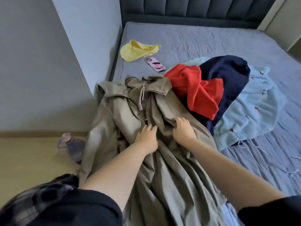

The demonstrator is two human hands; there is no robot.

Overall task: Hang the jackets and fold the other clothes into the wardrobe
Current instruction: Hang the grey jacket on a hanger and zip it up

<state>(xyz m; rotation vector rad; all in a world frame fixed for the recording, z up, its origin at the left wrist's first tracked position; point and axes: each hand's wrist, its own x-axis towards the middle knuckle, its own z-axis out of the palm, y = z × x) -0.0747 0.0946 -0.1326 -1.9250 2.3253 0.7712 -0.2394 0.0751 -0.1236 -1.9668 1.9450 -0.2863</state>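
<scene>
Gripping a fold of the coat [130,115] on the bed [211,41], the right hand [183,130] bunches cloth while the left hand [146,137], fingers loosely spread, rests just beside it. Below the grip the hem trails off the edge; lifting from mid-body risks dragging it across the floor [29,157].

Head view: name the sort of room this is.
Most likely a bedroom: a bed with a padded headboard, and clothes on it, including a khaki coat and a red garment.

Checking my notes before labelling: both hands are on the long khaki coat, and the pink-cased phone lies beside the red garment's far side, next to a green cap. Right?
Not quite: the head view shows the cap is yellow, not green. The rest stands.
</scene>
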